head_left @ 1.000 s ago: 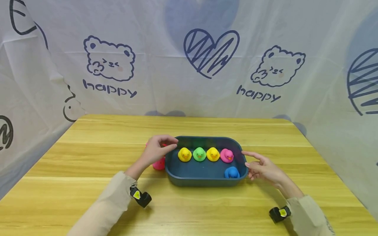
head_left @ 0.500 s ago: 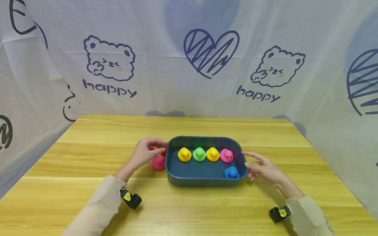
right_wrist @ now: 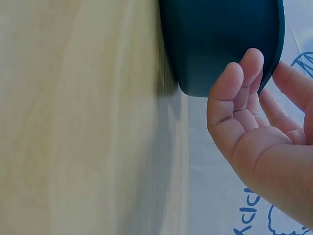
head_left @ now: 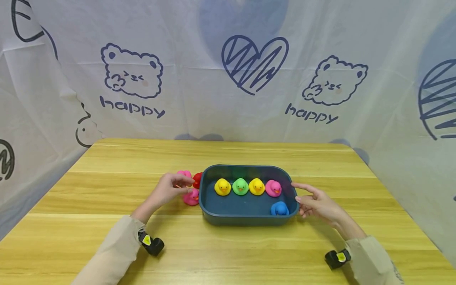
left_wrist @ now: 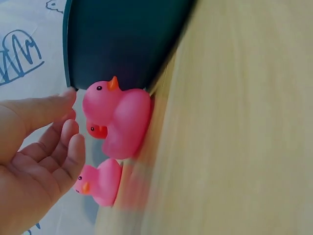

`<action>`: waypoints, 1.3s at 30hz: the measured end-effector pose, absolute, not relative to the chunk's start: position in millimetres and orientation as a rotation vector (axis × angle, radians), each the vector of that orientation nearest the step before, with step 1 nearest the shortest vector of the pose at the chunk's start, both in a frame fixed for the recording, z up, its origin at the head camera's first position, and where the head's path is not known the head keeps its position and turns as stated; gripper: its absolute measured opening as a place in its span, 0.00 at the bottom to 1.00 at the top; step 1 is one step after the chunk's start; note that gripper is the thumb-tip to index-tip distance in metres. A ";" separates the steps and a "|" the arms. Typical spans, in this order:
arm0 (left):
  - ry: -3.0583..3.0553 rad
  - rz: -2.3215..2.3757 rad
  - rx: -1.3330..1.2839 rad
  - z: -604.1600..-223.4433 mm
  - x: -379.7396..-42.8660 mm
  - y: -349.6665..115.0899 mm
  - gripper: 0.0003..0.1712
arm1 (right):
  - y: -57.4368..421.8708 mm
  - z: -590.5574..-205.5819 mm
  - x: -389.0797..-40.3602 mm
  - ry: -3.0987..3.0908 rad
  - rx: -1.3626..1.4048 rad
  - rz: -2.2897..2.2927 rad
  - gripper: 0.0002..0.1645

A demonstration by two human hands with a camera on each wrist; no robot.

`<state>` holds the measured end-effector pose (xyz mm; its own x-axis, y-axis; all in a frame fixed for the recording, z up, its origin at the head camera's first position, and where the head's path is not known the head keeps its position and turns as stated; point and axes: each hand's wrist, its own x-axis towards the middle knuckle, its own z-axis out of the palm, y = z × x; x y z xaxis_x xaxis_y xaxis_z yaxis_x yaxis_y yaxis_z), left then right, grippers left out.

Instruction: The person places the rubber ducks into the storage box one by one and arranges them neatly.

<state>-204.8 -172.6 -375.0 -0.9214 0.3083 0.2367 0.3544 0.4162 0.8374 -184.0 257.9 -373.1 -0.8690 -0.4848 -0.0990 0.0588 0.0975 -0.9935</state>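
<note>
A dark teal plastic tub [head_left: 246, 220] holds a row of rubber ducks along its back: a yellow duck [head_left: 222, 187], a green duck [head_left: 240, 186], another yellow duck [head_left: 257, 186] and a pink duck [head_left: 273, 188]. A blue duck [head_left: 279, 208] sits in its front right corner. Outside the tub's left end are a red duck [head_left: 197, 180], a near pink duck [left_wrist: 128, 122] and a farther pink duck [left_wrist: 103, 182]. My left hand [head_left: 170, 189] hovers over these with loosely bent, apart fingers and holds nothing. My right hand [head_left: 320, 206] touches the tub's right end with its fingertips.
The tub and ducks stand on a wood-grain table [head_left: 228, 257]. A printed white cloth [head_left: 199, 91] hangs behind it and at both sides. Each wrist carries a small black camera [head_left: 153, 245].
My left hand has drawn back from the tub's left rim, leftward and toward me, uncovering the red duck and the pink ducks. My right hand and the tub have not moved.
</note>
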 end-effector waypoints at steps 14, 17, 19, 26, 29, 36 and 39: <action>-2.748 -1.604 -0.650 -380.5 -206.0 -176.5 0.21 | 256.5 -371.9 -183.8 1.954 -0.436 -1.836 0.34; -2.783 -1.573 -0.664 -381.4 -207.1 -175.7 0.22 | 256.5 -372.0 -183.8 1.946 -0.444 -1.842 0.33; -2.802 -1.543 -0.665 -382.0 -207.7 -174.8 0.23 | 256.5 -371.8 -183.6 1.945 -0.449 -1.842 0.33; -2.841 -1.475 -0.624 -383.2 -208.6 -171.6 0.21 | 256.1 -370.8 -182.5 1.953 -0.454 -1.834 0.34; -2.852 -1.445 -0.613 -383.1 -208.8 -171.5 0.20 | 255.9 -370.9 -182.4 1.961 -0.447 -1.831 0.34; -2.856 -1.311 -0.592 -379.4 -209.3 -175.7 0.19 | 256.3 -371.4 -182.9 1.946 -0.448 -1.837 0.34; -2.853 -1.270 -0.578 -376.1 -208.8 -178.4 0.18 | 256.0 -370.9 -182.6 1.937 -0.448 -1.842 0.34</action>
<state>-208.8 -178.4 -376.1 -0.9331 0.3409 0.1145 0.3132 0.6138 0.7247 -182.6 256.0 -370.9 -0.8563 -0.5095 -0.0842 0.0585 0.0664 -0.9961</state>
